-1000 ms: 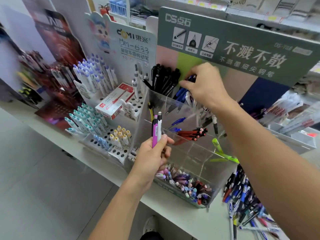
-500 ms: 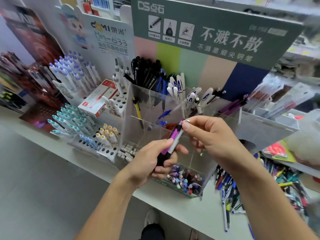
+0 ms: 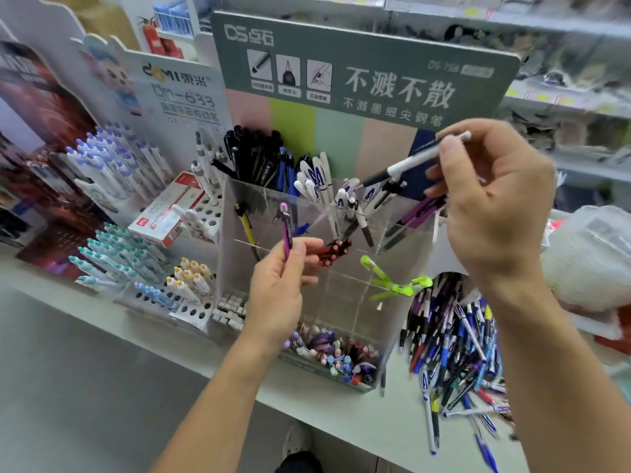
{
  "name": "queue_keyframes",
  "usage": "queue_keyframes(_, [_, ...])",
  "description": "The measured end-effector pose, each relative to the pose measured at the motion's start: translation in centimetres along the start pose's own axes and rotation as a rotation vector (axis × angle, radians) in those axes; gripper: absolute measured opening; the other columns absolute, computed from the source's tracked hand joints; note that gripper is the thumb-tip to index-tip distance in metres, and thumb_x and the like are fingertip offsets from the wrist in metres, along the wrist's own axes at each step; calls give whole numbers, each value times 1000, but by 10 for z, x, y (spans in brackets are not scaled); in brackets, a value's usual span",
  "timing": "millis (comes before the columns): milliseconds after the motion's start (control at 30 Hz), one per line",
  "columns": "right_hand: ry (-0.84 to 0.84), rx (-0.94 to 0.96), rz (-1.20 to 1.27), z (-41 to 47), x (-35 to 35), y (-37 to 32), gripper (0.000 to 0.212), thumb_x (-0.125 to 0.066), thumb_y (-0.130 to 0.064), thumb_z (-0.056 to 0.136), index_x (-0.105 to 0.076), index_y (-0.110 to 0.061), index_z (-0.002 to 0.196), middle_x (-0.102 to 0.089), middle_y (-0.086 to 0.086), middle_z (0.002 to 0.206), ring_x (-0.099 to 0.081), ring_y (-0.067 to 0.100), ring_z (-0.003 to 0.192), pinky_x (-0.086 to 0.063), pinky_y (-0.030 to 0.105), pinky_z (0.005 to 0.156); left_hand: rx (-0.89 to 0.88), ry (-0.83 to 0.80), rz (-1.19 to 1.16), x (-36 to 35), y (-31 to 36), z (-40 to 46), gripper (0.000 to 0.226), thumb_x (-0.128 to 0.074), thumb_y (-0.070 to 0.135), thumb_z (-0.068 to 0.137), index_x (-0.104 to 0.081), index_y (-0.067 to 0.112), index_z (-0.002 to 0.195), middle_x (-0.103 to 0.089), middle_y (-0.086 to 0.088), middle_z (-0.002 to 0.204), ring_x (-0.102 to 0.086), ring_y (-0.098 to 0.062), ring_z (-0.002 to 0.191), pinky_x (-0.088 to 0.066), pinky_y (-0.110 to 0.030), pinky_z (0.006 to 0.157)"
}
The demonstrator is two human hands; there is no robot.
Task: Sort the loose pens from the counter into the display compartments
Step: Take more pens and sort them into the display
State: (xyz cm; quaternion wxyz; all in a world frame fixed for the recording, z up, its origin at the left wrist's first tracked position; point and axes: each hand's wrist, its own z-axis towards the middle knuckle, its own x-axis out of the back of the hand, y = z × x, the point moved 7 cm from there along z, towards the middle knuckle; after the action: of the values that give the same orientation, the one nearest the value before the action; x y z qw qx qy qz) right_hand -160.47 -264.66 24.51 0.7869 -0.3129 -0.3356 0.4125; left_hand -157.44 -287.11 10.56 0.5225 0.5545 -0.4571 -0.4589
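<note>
Clear acrylic display compartments are partly stocked. A white pen is pinched in the right hand above them, a magenta pen in the left hand; many loose pens remain on the tabletop, so sorting is judged far from complete.

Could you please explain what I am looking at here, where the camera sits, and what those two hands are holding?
There is no machine: a person works with bare hands, filmed by a wide-angle camera worn on their head, looking forward and down. The left hand pinches a purple pen, held upright. The right hand, raised higher, holds a white pen with a dark tip pointing toward the clear display box. That box stands on the counter and is split into compartments with sorted pens: black ones, white-and-blue ones, red ones, green ones. To its right lies a pile of loose pens not yet sorted. Other pen racks stand to the left.
</note>
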Motion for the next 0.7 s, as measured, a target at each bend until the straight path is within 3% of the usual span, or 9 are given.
queue_keyframes(100, [5,-25,-155,13,-1,10,16,-57,-28,95,-70,-21,91,-68,-1,72,-67,25,67,-56,52,66,-22,87,-14,4,9,14,32,-41,32,107,-71,25,99,-63,30,117,-63,-7,112,-57,-30,86])
queue_keyframes(167, [-1,-51,-196,9,-2,21,17,-57,-25,95,-70,-18,88,-66,-8,68,-66,21,66,-57,45,68,-15,84,-4,0,14,24,32,-40,32,108,-70,25,97,-64,40,103,-64,-1,105,-58,-30,84])
queue_keyframes(233, [-28,-42,-259,3,-8,29,16,-58,-20,96,-71,-15,88,-62,-15,67,-61,14,66,-51,28,68,-2,66,7,-9,17,34,33,-39,32,109,-69,26,95,-69,27,101,-65,3,97,-59,-29,82])
queue_keyframes(267, [-53,-35,-297,1,-12,33,15,-59,-19,96,-72,-14,90,-62,-14,69,-59,12,68,-49,26,69,-15,56,21,-13,18,39,34,-39,31,109,-69,27,95,-69,21,103,-64,4,99,-58,-28,83])
queue_keyframes(433, [-296,-33,-404,3,-43,40,13,-65,-20,95,-76,-12,94,-71,2,82,-63,22,79,-50,34,75,-33,-40,48,-38,25,55,32,-39,31,109,-69,27,101,-69,20,108,-62,1,110,-49,-23,93])
queue_keyframes(500, [-421,-102,-505,2,-56,48,14,-66,-19,94,-78,-12,93,-72,7,83,-64,29,82,-52,37,74,-33,-89,124,-45,26,61,29,-40,34,109,-69,32,104,-67,15,101,-62,-2,91,-47,-27,88])
queue_keyframes(567, [-404,-165,-524,1,-60,53,15,-65,-18,94,-78,-12,98,-74,9,89,-65,30,86,-53,38,75,-48,-102,169,-47,25,65,27,-41,37,108,-68,35,107,-61,7,100,-56,-6,82,-49,-37,81])
queue_keyframes(633, [-333,-186,-497,-2,-59,54,19,-66,-17,92,-76,-14,108,-75,7,101,-65,28,95,-54,40,83,-72,-92,191,-45,23,66,27,-42,37,108,-67,35,117,-61,11,116,-58,2,98,-52,-42,98])
queue_keyframes(700, [-293,-213,-470,-5,-58,55,25,-68,-15,91,-72,-15,115,-73,5,110,-65,25,100,-53,37,88,-107,-76,218,-42,20,66,27,-43,38,107,-64,35,124,-47,11,138,-51,-9,127,-44,-49,110])
